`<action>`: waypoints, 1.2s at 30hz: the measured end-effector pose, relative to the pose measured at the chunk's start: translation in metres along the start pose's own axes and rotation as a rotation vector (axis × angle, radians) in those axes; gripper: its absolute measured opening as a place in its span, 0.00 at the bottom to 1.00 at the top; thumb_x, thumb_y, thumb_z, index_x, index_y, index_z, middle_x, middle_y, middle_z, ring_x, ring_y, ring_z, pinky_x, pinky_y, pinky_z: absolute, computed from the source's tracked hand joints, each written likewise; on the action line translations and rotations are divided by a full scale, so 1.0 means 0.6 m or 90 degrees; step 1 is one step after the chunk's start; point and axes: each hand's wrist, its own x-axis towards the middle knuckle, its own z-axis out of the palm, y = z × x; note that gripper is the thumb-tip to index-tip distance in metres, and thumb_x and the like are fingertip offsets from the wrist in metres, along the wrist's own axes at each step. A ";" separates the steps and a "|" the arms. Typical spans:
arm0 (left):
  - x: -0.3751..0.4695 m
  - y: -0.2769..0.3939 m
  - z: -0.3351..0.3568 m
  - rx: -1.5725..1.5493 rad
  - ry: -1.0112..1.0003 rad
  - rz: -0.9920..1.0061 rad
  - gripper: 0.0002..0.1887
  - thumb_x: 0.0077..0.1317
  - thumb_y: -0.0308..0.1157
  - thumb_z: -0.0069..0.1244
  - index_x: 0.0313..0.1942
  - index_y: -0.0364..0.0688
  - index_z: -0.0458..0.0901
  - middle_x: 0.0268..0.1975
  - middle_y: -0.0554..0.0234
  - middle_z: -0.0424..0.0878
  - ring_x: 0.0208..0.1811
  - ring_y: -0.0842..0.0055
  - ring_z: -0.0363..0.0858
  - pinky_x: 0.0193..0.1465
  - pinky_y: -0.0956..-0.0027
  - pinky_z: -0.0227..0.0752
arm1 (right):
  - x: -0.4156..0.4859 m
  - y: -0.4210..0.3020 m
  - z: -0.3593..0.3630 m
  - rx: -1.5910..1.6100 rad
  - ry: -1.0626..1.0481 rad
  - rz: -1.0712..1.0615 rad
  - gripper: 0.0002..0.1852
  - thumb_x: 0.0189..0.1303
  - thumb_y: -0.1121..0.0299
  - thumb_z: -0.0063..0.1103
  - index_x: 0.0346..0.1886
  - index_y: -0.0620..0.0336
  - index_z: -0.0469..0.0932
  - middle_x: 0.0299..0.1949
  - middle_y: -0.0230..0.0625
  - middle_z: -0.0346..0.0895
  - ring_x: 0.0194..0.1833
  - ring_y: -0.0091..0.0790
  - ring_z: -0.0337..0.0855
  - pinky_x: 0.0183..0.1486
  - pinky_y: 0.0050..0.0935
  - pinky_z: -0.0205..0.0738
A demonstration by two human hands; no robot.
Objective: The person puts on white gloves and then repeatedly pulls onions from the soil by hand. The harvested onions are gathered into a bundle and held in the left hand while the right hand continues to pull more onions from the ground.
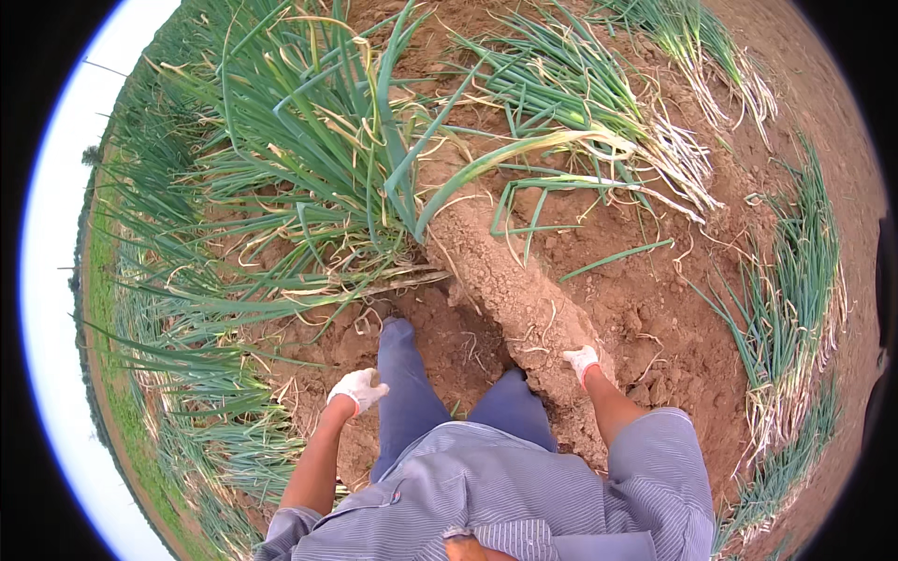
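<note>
My left hand [358,390], in a white knit glove with an orange cuff, hangs beside my left knee with thumb and fingers apart and nothing in it. My right hand [583,360], gloved alike, is over the side of a raised soil ridge [508,280]; its fingers look curled, and their undersides are hidden. Nothing plainly shows in its grip. Ahead of me, a dense clump of green onions [351,140] stands at the ridge's end. Several onion stalks with pale lower ends [379,282] lie across the soil at its foot.
Pulled green onions lie in a bundle [582,91] on the far soil, with a second pile [793,301] along the right. My trousered legs [414,386] straddle a dug furrow [470,343]. More onion rows [210,393] run along the left. A loose onion leaf [617,259] lies on the dirt.
</note>
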 end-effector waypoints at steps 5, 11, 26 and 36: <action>0.185 0.103 0.000 0.168 -0.015 0.223 0.26 0.63 0.46 0.50 0.56 0.39 0.75 0.53 0.45 0.79 0.55 0.53 0.77 0.58 0.56 0.71 | -0.045 -0.138 0.088 0.077 0.001 -0.020 0.10 0.55 0.76 0.66 0.40 0.68 0.80 0.32 0.36 0.82 0.32 0.30 0.82 0.37 0.31 0.76; 0.409 0.297 -0.125 0.376 0.203 0.572 0.14 0.61 0.38 0.51 0.42 0.38 0.77 0.46 0.51 0.77 0.52 0.57 0.75 0.56 0.57 0.70 | -0.079 -0.196 0.286 0.261 -0.052 -0.022 0.08 0.60 0.74 0.62 0.43 0.62 0.77 0.35 0.39 0.81 0.35 0.35 0.84 0.38 0.35 0.81; 0.613 -0.057 -0.305 0.763 -0.114 0.224 0.24 0.49 0.53 0.62 0.34 0.39 0.88 0.37 0.50 0.86 0.39 0.60 0.85 0.41 0.58 0.79 | 0.012 0.016 0.557 0.120 -0.140 0.177 0.09 0.59 0.69 0.63 0.42 0.60 0.80 0.34 0.34 0.82 0.33 0.30 0.83 0.37 0.30 0.80; 0.608 -0.195 -0.142 0.741 0.024 0.150 0.15 0.68 0.35 0.41 0.51 0.44 0.79 0.52 0.56 0.79 0.55 0.60 0.75 0.51 0.50 0.68 | 0.106 -0.040 0.664 0.162 -0.163 0.146 0.12 0.60 0.68 0.65 0.44 0.59 0.77 0.40 0.34 0.80 0.42 0.31 0.82 0.40 0.35 0.83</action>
